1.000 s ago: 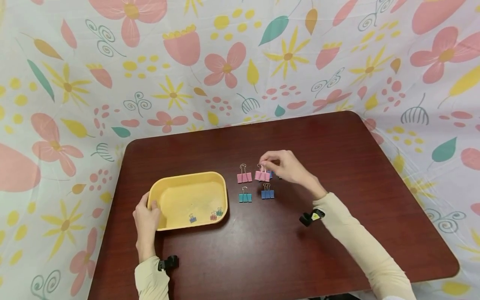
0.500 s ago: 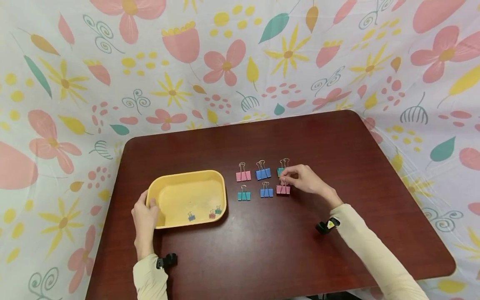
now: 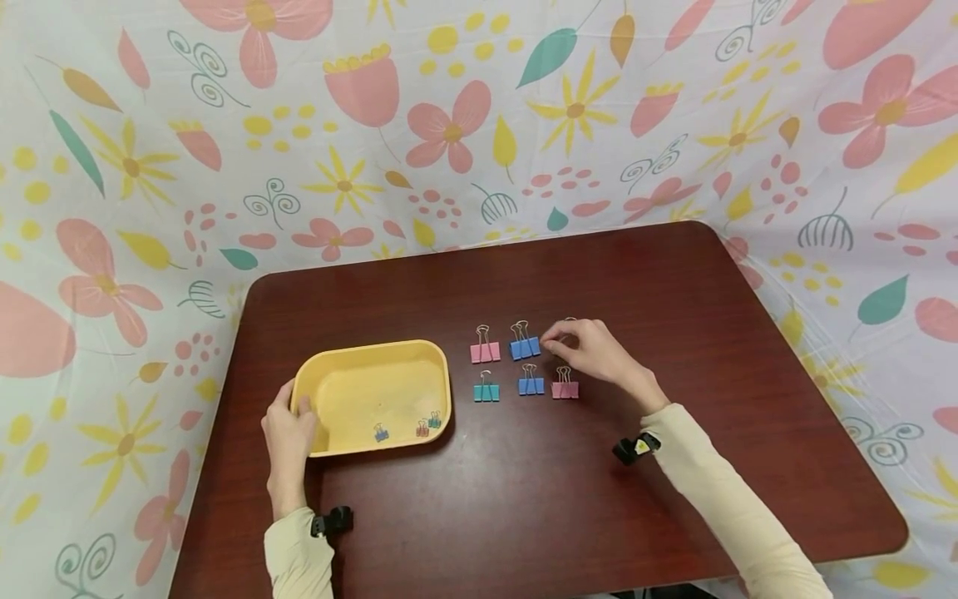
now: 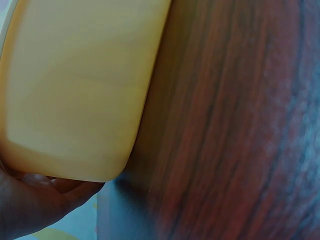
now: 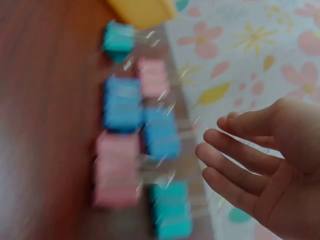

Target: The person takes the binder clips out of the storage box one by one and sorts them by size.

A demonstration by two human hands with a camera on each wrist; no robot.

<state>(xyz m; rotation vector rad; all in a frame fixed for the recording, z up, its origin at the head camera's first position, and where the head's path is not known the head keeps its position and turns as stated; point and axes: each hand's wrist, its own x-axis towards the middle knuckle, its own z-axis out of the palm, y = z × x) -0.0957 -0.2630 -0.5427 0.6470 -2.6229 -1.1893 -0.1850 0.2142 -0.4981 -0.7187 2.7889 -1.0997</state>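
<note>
My left hand (image 3: 288, 433) grips the left end of a yellow plastic tray (image 3: 367, 395), thumb over the rim. My right hand (image 3: 591, 349) is over the right end of two rows of binder clips, its fingers relaxed and holding nothing in the right wrist view. The back row has a pink clip (image 3: 485, 353), a blue clip (image 3: 525, 348) and a teal clip (image 5: 171, 210), mostly hidden behind my right hand in the head view. In front are a teal clip (image 3: 486, 392), a blue clip (image 3: 531, 386) and a pink clip (image 3: 565, 389).
Inside the tray, near its front right corner, lie three small binder clips: blue (image 3: 382, 433), red (image 3: 422, 429) and teal (image 3: 434, 422). The dark wooden table (image 3: 479, 516) has rounded corners and meets a floral cloth (image 3: 449, 200) at the back.
My right hand carried a pink clip from over the back row to the front row's right end and let go. It then moved back and slightly left. The left hand stays on the tray.
</note>
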